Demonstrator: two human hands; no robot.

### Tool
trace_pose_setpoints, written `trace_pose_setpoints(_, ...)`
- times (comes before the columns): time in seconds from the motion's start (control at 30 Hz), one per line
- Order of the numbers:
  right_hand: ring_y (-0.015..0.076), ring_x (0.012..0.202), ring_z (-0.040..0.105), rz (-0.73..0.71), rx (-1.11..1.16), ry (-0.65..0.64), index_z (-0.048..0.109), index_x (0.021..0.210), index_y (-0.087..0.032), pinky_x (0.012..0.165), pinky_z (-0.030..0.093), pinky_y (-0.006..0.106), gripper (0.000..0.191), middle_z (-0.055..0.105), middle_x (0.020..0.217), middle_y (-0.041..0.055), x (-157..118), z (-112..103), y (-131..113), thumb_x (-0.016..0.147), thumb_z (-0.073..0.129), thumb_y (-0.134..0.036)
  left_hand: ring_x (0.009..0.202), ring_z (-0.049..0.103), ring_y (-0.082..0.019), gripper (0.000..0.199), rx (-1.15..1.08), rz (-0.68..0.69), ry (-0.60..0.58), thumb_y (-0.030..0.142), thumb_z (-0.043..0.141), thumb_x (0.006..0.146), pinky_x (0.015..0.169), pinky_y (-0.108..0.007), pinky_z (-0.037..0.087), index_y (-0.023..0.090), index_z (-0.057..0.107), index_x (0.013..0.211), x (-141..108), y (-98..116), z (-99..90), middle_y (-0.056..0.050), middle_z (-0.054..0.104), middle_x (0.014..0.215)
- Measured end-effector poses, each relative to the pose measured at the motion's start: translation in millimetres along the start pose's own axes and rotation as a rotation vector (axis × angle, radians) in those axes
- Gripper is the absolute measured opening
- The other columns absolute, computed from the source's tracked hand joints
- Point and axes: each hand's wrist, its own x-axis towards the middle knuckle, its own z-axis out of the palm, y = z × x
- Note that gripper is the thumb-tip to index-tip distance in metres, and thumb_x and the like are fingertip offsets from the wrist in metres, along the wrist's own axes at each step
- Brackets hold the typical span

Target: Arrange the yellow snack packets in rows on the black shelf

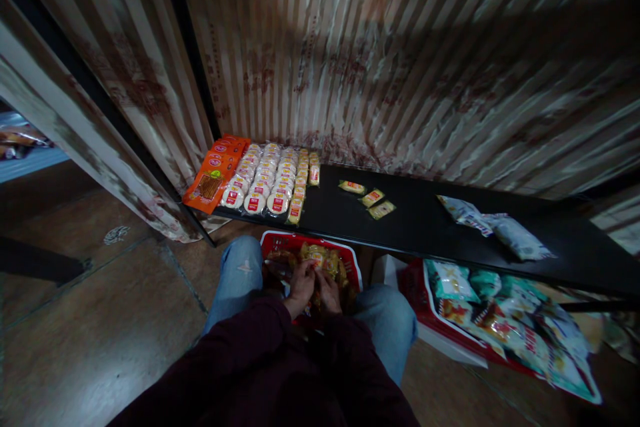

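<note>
Round packs (255, 203): red labels, beyond fingers (304, 272), too small to read
Orange packs (214, 177): logo, illegible
Bag (527, 340), right of fingers: red lettering, unreadable
Curtain (320, 67): blurred print

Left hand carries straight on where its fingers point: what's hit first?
Likely the yellow-wrapped snack packets in the red basket, just ahead of the left hand. Depth is unclear; it may already be touching one.

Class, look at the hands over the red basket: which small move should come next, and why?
Probably lift one yellow packet from the red basket toward the black shelf: the left hand and right hand meet over such packets, and the shelf's short yellow row ends before its neighbour.
</note>
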Motion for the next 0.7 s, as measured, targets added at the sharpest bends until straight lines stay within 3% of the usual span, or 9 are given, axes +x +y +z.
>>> trace_pose_setpoints(0.13,0.0299,0.096,0.068,0.112,-0.008,-0.006,0.076,0.091,-0.022,0.084,0.052,0.04,0.048,0.077,0.087,0.0085,4,-5,7,0.058,0.071,-0.057,0.11,0.061,-0.017,0.042,0.034,-0.021,0.071,0.002,0.053,0.077,0.103,-0.032,0.044,0.02,0.064,0.113,0,-4,3.5,-0.007,0.067,0.118)
trace_pose_setpoints(0.3,0.0277,0.123,0.056,0.017,-0.075,0.082,0.069,0.116,-0.023,0.101,0.045,0.039,0.067,0.07,0.12,0.0086,10,-13,19,0.06,0.067,-0.059,0.104,0.063,-0.017,0.034,0.134,-0.003,0.059,-0.002,0.052,0.074,0.098,-0.032,0.047,0.016,0.066,0.1,2,-5,5.3,-0.008,0.069,0.109)
trace_pose_setpoints(0.47,0.0287,0.128,0.052,0.002,-0.063,0.107,0.068,0.119,-0.022,0.107,0.039,0.042,0.071,0.064,0.129,0.0109,14,-14,24,0.06,0.065,-0.062,0.098,0.063,-0.017,0.031,0.17,0.092,0.058,-0.001,0.053,0.074,0.095,-0.033,0.048,0.017,0.066,0.095,0,-5,6.3,-0.007,0.069,0.1)
trace_pose_setpoints(0.7,0.0273,0.132,0.048,0.115,0.021,0.083,0.069,0.116,-0.02,0.111,0.036,0.041,0.068,0.062,0.132,0.0098,8,-9,13,0.061,0.067,-0.061,0.101,0.063,-0.02,0.026,0.127,0.184,0.075,0.004,0.057,0.075,0.095,-0.037,0.049,0.018,0.067,0.094,-1,-4,6.4,-0.008,0.068,0.101)
